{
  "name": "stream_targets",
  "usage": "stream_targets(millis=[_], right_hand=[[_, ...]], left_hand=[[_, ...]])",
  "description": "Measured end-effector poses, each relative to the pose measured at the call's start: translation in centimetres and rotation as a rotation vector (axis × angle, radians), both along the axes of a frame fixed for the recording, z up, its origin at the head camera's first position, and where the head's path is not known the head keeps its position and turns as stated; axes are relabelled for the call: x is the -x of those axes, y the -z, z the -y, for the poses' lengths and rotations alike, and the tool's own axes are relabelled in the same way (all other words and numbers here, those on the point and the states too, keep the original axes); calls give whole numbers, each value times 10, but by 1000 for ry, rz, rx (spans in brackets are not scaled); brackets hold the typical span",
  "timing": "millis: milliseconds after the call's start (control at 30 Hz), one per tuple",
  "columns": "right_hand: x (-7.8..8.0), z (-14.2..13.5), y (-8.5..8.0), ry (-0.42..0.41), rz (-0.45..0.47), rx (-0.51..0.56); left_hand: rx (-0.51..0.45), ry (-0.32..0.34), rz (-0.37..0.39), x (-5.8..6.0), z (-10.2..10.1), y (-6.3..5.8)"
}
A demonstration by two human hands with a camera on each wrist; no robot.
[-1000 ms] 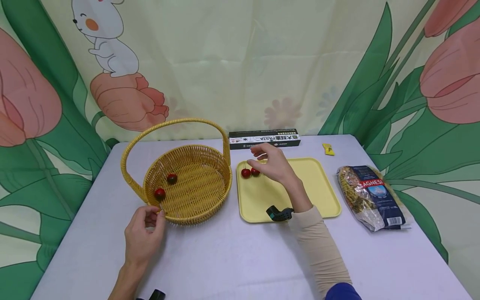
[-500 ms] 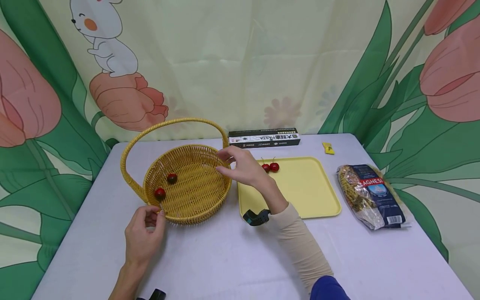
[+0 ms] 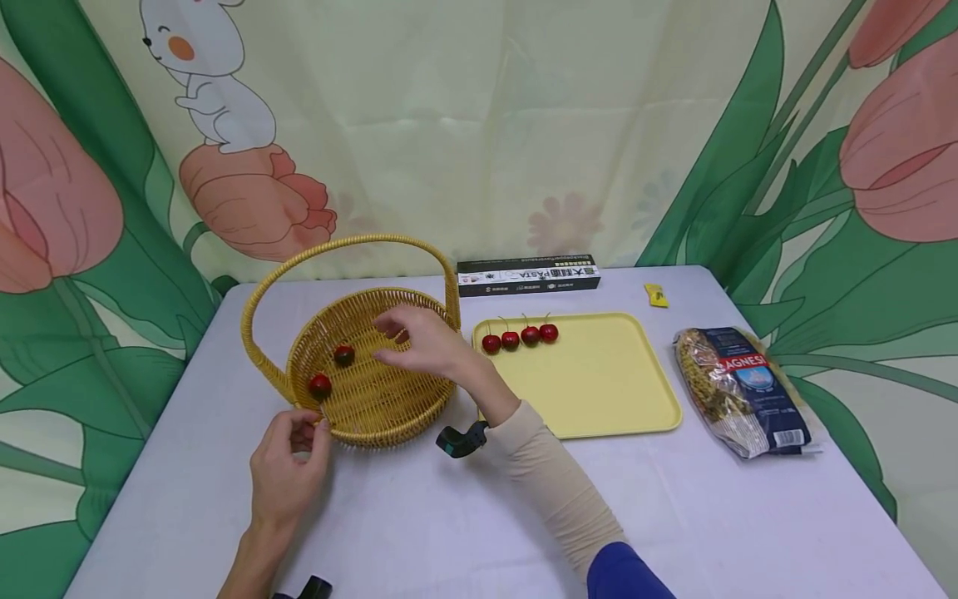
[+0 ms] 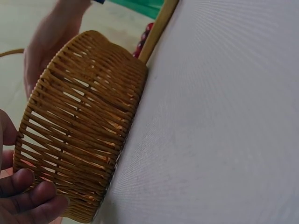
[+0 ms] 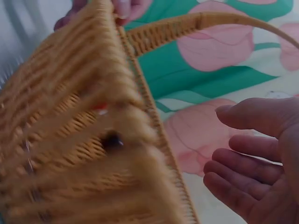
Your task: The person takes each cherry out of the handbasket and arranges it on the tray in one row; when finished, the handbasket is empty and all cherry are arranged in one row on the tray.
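A round wicker basket [image 3: 389,366] with a tall arched handle stands on the left, two dark red cherries inside: one cherry [image 3: 344,355] left of its middle, the other cherry [image 3: 319,386] near its left wall. My left hand [image 3: 288,466] pinches the basket's near-left rim, fingers outside the weave in the left wrist view. Over the basket hovers my right hand [image 3: 427,341], thumb and fingers apart, holding nothing. Its fingertips point toward the cherries. On the yellow tray [image 3: 584,383] several cherries [image 3: 530,336] with stems up line the far-left edge.
A black pasta box [image 3: 528,276] lies behind the tray, against the printed backdrop. A small yellow packet [image 3: 655,296] is at the back right. The clear bag of pasta [image 3: 741,395] lies right of the tray on the white tablecloth [image 3: 464,524].
My right hand has moved left from above the tray's cherries, across the rim, to over the basket's inside. My left hand stays on the rim, and the cherries have not moved.
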State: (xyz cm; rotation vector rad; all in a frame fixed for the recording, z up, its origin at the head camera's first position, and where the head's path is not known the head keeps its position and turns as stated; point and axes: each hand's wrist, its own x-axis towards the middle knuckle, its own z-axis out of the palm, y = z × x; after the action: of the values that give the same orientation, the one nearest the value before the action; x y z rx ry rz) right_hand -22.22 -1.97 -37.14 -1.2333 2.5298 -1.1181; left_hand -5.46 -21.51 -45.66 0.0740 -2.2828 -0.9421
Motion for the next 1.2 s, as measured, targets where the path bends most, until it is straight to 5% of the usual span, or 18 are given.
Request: stream_targets(millis=[500,1200], right_hand=[[-4,54,23,-77,42,-184],[-18,103,28,-234,-97,-535]], left_hand=[[7,13,-27,1,2,1],[14,21,-46,1,2,1]])
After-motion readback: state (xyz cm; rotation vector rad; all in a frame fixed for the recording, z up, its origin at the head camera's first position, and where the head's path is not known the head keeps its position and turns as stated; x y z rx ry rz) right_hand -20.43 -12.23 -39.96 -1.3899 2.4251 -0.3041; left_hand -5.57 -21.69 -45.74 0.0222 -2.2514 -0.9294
